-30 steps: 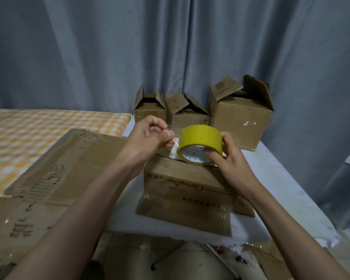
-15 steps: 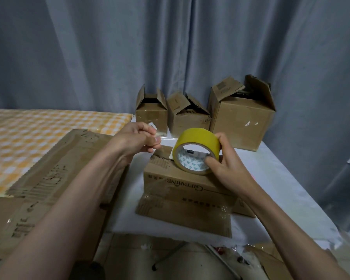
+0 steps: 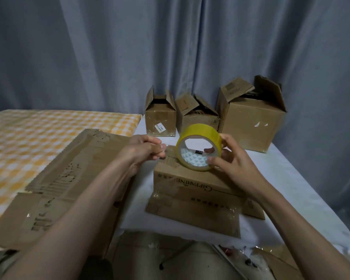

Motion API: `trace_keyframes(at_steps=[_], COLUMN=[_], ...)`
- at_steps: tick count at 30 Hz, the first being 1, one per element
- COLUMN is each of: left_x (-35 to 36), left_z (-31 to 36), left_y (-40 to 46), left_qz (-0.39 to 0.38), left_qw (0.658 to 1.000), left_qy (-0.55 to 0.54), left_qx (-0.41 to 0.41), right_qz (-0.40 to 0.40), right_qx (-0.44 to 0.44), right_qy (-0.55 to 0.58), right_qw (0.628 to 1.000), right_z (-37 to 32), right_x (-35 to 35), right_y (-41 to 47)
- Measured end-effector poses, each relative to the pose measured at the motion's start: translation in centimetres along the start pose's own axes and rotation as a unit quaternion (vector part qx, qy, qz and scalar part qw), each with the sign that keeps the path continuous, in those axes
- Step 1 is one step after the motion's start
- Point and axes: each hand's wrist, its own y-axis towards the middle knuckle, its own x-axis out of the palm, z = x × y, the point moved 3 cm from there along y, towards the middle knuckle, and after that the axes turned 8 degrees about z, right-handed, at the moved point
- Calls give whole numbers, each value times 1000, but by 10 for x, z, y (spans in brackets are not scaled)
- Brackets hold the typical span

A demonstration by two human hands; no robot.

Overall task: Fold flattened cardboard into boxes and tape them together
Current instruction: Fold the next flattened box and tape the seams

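Head view: my right hand grips the yellow tape roll by its rim, standing on the folded box at table centre. My left hand, at its 9 o'clock, pinches the thin, clingy tape end. Roll's light, rigid; I'd hold the core.

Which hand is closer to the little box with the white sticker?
Left. The left hand sits just in front of the stickered box, pinching the tape end. The right hand is farther right, holding the tape roll.
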Motion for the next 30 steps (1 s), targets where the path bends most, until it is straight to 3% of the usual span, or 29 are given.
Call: trace_keyframes(at_steps=[4, 21, 24, 27, 30], left_x=[-14, 3, 7, 6, 6], left_z=[3, -22, -22, -20, -16], left_y=[8, 4, 2, -2, -14], left_qz=[55, 43, 68, 82, 77], left_qw=[998, 983, 964, 925, 919], left_qy=[24, 176, 238, 342, 327], left_qx=[22, 41, 92, 144, 205], right_qz=[36, 35, 35, 36, 35], right_qx=[-15, -8, -4, -2, 17], right_qy=[2, 4, 9, 14, -19], right_qw=[999, 999, 999, 999, 999], right_z=[-2, 2, 1, 2, 6], right_x=[-8, -5, -5, -4, -3], right_y=[-1, 1, 2, 2, 2])
